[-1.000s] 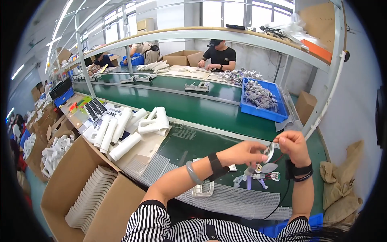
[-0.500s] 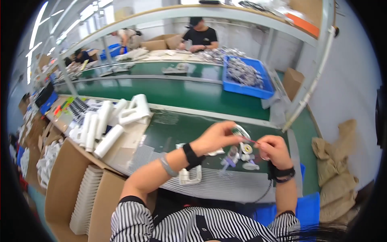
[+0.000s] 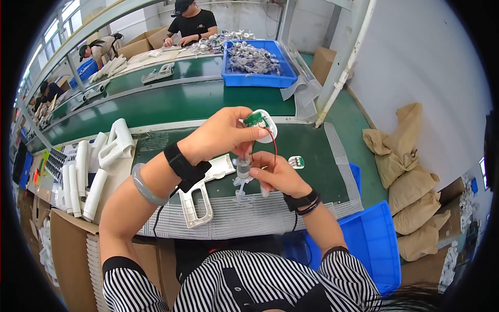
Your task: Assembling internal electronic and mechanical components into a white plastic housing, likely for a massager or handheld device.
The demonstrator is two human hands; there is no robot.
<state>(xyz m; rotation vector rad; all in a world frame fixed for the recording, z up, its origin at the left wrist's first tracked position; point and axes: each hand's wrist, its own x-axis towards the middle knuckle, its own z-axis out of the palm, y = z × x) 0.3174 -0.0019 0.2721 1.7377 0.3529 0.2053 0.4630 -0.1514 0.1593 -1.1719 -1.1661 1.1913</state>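
Note:
In my left hand (image 3: 228,131), thumb and fingers pinch a green circuit board (image 3: 255,119) seated in a white oval cover (image 3: 270,125). A red wire (image 3: 275,144) loops down from the board toward my right hand (image 3: 283,178). The fingers of that hand are closed on a clear plastic cylinder assembly (image 3: 243,169), which hangs upright just below the board. Left of it lies a white handle-shaped shell half (image 3: 205,212), hollow side up. Another small circuit board (image 3: 296,162) rests on the green table behind my right hand.
White tubular housings (image 3: 93,195) are grouped at the left. Beyond the near table runs a green conveyor (image 3: 182,106), and a blue bin of parts (image 3: 260,80) stands across it. An open blue bin (image 3: 371,244) sits low at my right. Co-workers (image 3: 192,26) work at the far side.
The view has swung to the right. The red wire was stretched between my hands; now it loops slack. The clear cylinder assembly has come into my right hand, and the board faces me in my left.

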